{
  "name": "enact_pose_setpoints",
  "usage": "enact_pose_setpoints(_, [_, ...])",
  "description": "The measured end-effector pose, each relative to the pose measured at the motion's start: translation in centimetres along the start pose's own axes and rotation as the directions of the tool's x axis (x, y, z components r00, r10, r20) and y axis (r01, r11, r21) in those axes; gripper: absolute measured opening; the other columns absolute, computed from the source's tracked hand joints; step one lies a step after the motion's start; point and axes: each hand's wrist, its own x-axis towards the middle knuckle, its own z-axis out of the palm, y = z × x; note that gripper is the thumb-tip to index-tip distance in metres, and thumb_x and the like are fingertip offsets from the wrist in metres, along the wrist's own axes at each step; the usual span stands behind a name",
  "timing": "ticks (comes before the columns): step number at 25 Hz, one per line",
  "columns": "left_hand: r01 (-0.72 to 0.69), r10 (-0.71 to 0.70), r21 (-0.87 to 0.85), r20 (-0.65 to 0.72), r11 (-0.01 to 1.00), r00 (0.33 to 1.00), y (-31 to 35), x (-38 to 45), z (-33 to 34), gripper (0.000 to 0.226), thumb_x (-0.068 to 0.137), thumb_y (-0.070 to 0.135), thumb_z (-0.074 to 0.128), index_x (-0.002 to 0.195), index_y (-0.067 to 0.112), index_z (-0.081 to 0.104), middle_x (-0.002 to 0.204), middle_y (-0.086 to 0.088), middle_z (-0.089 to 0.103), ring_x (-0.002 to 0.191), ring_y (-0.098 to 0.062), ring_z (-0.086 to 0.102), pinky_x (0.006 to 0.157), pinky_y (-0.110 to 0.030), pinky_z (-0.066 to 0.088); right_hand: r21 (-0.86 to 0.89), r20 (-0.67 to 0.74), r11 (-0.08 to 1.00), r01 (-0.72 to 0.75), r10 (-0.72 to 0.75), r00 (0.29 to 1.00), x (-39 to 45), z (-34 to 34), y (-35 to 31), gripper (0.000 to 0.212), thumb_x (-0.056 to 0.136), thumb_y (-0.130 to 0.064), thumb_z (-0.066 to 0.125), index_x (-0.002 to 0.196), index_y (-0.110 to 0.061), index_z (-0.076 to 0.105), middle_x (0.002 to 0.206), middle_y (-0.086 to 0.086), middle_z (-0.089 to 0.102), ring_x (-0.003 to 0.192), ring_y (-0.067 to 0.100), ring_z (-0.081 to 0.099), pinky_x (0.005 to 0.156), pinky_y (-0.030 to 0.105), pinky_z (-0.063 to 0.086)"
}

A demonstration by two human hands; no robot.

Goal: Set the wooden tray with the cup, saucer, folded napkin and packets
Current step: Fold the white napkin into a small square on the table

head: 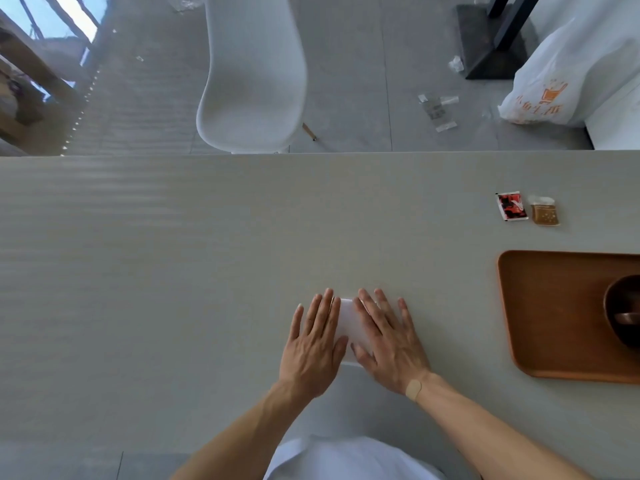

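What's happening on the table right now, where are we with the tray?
The person presses both flat hands, left hand and right hand, on the white napkin lying on the table, apparently folding it. The wooden tray sits to the right with a dark cup at the frame edge. The red packet and brown packet lie on the table beyond the tray.

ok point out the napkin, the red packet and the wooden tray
napkin [347, 323], head view, on the white strip showing between the two hands
red packet [512, 206], head view, on its printed face
wooden tray [550, 306], head view, on its bare floor left of the cup
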Motion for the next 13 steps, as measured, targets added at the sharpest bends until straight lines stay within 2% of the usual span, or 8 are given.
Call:
enact_pose_setpoints(3, [-0.031,0.031,-0.026,-0.005,0.999,1.000,0.3,-1.3,1.1,0.063,0.103,0.042,0.024,0.155,0.008,0.013,0.164,-0.009,0.007,0.151,-0.022,0.005,0.120,-0.044,0.012,-0.010,0.024,1.000,0.014,-0.013,1.000,-0.8,0.4,0.7,0.075,0.093,-0.053,0.041,0.154,-0.018,0.015,0.163,-0.001,0.007,0.150,0.023,0.010,0.115,0.058,0.013])
enact_pose_setpoints(7, [0.006,-0.005,-0.004,0.012,1.000,1.000,0.4,-1.4,2.0,0.068,0.103,0.049,0.026,0.155,0.008,0.012,0.164,-0.009,0.009,0.151,-0.020,0.006,0.120,-0.044,0.012,-0.018,0.045,1.000,0.005,-0.005,0.999,-0.8,0.5,1.1,0.075,0.094,-0.063,0.025,0.153,-0.018,0.019,0.162,-0.001,0.014,0.148,0.021,0.016,0.116,0.056,0.011])
enact_pose_setpoints(13, [0.001,0.001,-0.025,0.071,1.000,0.997,0.2,-0.9,2.4,0.069,0.102,0.051,0.025,0.155,0.010,0.010,0.165,-0.007,0.005,0.152,-0.020,0.005,0.121,-0.045,0.009,-0.017,0.030,1.000,0.026,-0.025,0.999,-0.5,1.3,1.3,0.074,0.091,-0.056,0.036,0.153,-0.019,0.020,0.162,-0.002,0.015,0.147,0.023,0.021,0.114,0.058,0.015])
